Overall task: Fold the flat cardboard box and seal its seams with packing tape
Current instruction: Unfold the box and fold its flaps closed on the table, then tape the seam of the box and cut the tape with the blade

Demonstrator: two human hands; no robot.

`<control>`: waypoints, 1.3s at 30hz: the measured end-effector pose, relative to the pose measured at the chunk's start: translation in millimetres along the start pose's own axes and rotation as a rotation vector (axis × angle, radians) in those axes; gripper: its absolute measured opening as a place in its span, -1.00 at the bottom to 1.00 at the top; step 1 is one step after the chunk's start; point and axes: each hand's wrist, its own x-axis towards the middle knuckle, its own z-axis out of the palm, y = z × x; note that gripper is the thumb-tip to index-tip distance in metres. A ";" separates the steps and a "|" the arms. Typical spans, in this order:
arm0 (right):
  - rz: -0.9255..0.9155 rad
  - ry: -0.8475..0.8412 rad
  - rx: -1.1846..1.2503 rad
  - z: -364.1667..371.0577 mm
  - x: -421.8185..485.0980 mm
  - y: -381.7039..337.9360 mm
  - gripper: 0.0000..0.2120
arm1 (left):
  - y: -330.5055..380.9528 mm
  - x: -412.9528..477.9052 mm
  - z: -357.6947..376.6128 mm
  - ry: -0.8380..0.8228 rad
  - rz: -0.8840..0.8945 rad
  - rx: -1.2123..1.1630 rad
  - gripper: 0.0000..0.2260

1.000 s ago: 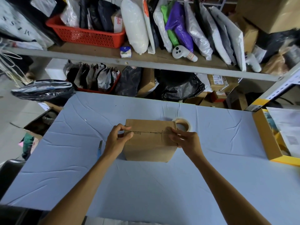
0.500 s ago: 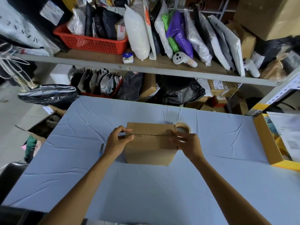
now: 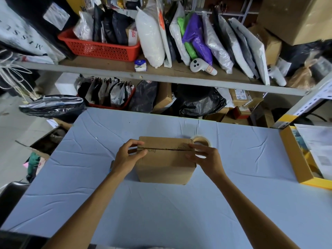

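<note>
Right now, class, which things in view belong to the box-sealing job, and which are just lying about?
Belong to the job: cardboard box; tape roll behind it; left hand and right hand, both holding its top flaps.

Lying about: red basket; white controller; yellow tray; black bag.

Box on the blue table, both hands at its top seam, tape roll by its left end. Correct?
No: the head view shows the tape roll by the right end of the cardboard box, behind the right hand. The left hand is at the seam too.
</note>
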 end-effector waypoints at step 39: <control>0.119 -0.116 -0.604 -26.2 83.7 72.0 -0.62 | 45.1 30.1 -5.0 0.074 0.053 0.114 -0.80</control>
